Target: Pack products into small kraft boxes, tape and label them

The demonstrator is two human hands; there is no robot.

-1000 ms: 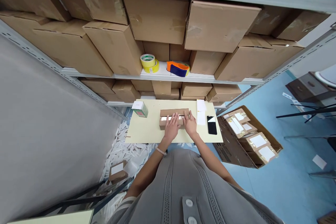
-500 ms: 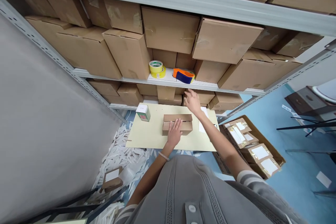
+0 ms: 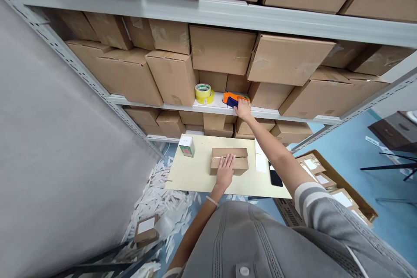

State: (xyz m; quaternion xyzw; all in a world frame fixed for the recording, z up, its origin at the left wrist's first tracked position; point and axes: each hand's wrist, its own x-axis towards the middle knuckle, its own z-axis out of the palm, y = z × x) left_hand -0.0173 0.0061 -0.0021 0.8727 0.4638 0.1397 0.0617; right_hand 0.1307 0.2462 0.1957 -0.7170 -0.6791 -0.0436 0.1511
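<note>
My left hand (image 3: pixel 226 170) lies flat, fingers stretched out, on a small brown cardboard box (image 3: pixel 239 160) in the middle of a pale yellow table (image 3: pixel 195 171). My right arm reaches up to the grey shelf (image 3: pixel 169 106), where my right hand (image 3: pixel 243 107) closes on an orange and blue tape dispenser (image 3: pixel 230 99). Two yellow tape rolls (image 3: pixel 203 93) are stacked just left of the dispenser.
A small green and white box (image 3: pixel 186 145) stands at the table's back left. White label sheets (image 3: pixel 261 160) and a black phone (image 3: pixel 275 177) lie at the right. An open carton of labelled parcels (image 3: pixel 339 191) sits on the blue floor. Paper strips (image 3: pixel 156 204) litter the floor at left.
My right hand left the small box, rose to the shelf and took hold of the tape dispenser. My left hand stayed on the box. The view tilted upward.
</note>
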